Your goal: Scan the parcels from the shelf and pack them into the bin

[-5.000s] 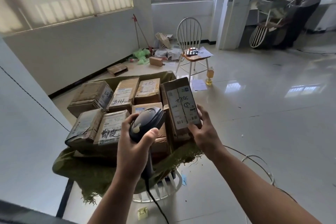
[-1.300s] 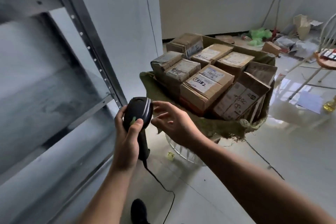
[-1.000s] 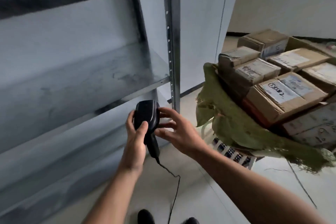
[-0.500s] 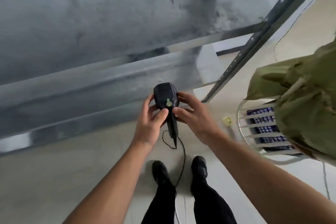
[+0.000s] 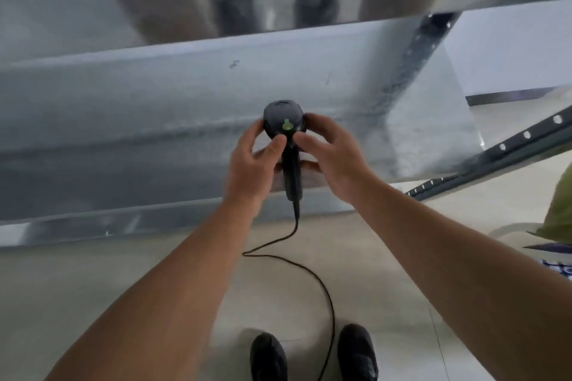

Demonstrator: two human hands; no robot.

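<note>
A grey metal shelf (image 5: 185, 96) is spanning the view, with blurred brown parcels (image 5: 167, 0) sitting on its upper tier. Two black shoes (image 5: 267, 356) are standing on the pale floor (image 5: 77, 288).

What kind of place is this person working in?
Probably a parcel storeroom: metal shelving with a perforated upright, a corded barcode scanner between left hand and right hand, and blurred brown shapes, perhaps boxes, higher up.

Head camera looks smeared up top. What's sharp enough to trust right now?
Head view: the upper shelf is motion-blurred, and the brown shapes on it are unreadable; the scanner, left hand and right hand are fairly sharp.
</note>
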